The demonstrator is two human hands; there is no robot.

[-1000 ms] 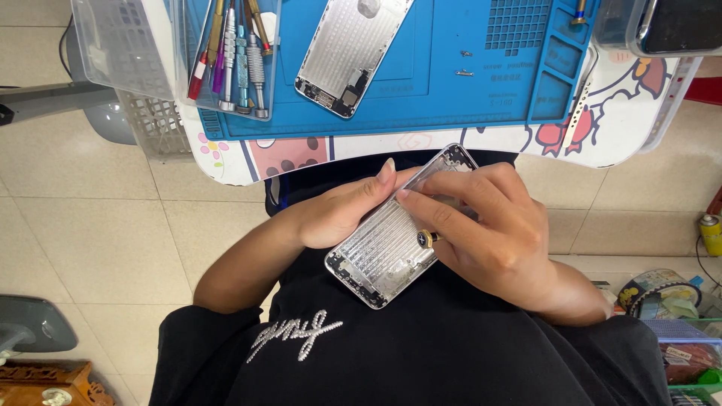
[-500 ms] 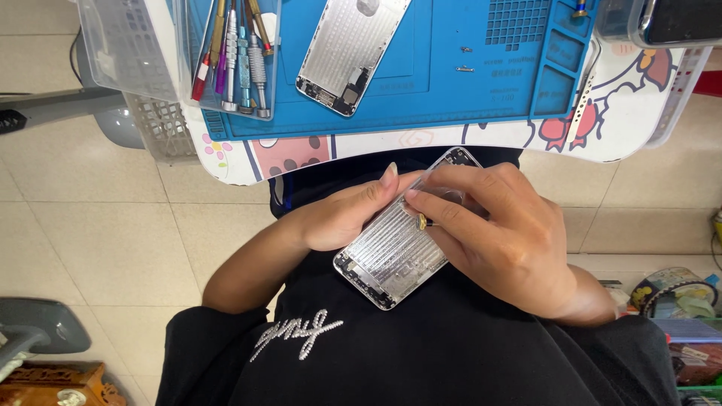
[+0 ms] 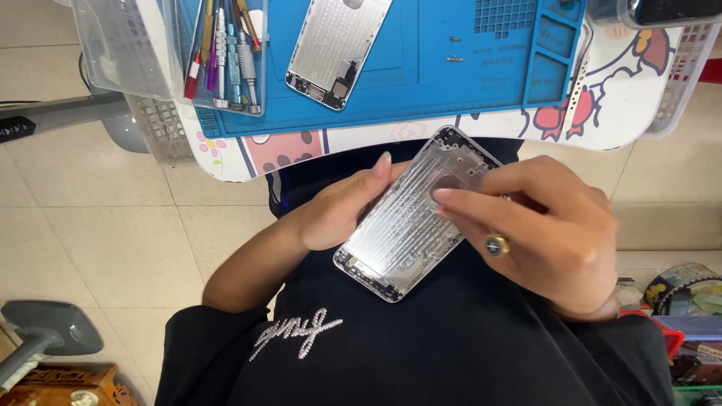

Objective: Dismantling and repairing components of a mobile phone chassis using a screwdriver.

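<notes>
I hold a silver phone housing [image 3: 406,225], inner side up, over my lap in front of the table edge. My left hand [image 3: 342,207] grips it along its left long edge, fingers underneath and thumb side up. My right hand [image 3: 545,225], with a ring on one finger, rests on the housing's upper right part, fingertips pressing near a round mark inside the shell. A second silver phone housing [image 3: 336,46] lies on the blue work mat [image 3: 466,83] on the table.
A clear tray [image 3: 226,53] of screwdrivers and several other tools sits at the mat's left. White mesh baskets [image 3: 162,128] flank the table. Two tiny screws [image 3: 453,49] lie on the mat. A box of clutter [image 3: 688,301] stands on the floor at right.
My right hand has slid its fingers from the housing's top corner down onto its inner surface. The housing sits slightly higher and closer in view.
</notes>
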